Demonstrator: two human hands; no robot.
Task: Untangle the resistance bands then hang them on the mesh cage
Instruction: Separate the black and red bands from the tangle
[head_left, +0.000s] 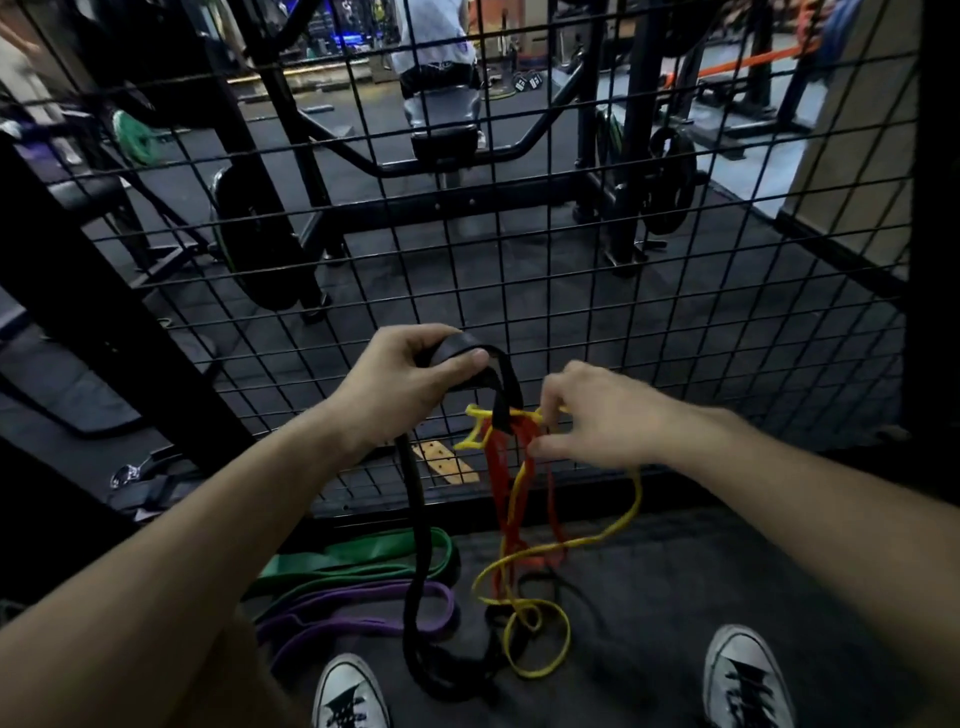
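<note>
The knot of bands hung just in front of the mesh cage, low on its panel. The black band looped over the top of the left hand, whose fingers and thumb were curled round it, and trailed down to a slack heap on the floor between the person's shoes. Just below that grip the black strap crossed the yellow band and the red band, and here the right hand pinched at the yellow and red strands beside the crossing; which strand its fingers held could not be told, since they covered the spot.

The main hazard seemed to be pulling on the wrong strand: with the black band held taut from above, a tug on the yellow might have cinched the crossing tighter instead of freeing it. The yellow band also lay in several loose coils on the floor, touching the black heap, so lifting either one could have dragged the other up and made a fresh snarl. A stretched band slipping from the pinch would likely have snapped back toward the hands or caught in the cage wires.

A green band and a purple band lay flat on the floor against the foot of the cage, apart from the knot and not yet hung.
</note>
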